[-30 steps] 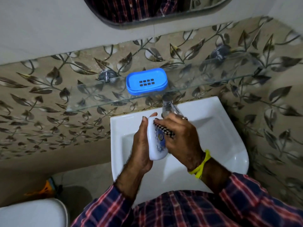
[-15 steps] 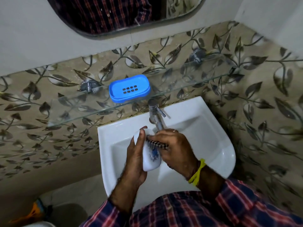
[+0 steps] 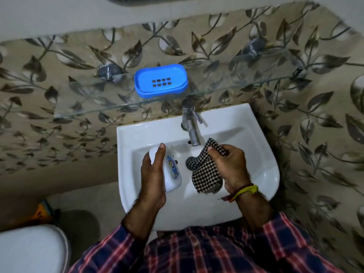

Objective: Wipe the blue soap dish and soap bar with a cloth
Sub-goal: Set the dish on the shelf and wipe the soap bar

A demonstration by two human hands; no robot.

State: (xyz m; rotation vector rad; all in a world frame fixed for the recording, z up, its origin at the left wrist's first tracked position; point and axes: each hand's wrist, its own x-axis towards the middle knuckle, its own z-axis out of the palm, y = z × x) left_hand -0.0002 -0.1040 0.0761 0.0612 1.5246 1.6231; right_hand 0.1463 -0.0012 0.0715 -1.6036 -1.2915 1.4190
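Observation:
The blue soap dish (image 3: 160, 80) sits empty on the glass shelf (image 3: 246, 85) above the basin, its drain holes showing. Over the white basin, my left hand (image 3: 152, 174) grips a white soap bar (image 3: 172, 173) with a blue printed label. My right hand (image 3: 230, 166) holds a black-and-white checked cloth (image 3: 206, 173), which hangs down over the drain. Soap and cloth are apart, with a gap between them.
A white wash basin (image 3: 264, 154) with a metal tap (image 3: 190, 123) is fixed to a leaf-patterned tiled wall. A white toilet lid (image 3: 29, 251) is at the lower left, with an orange object (image 3: 42, 211) on the floor behind it.
My right hand has pulled the cloth off the soap bar and moved right. Both hands have lowered over the basin, and the view has tilted down.

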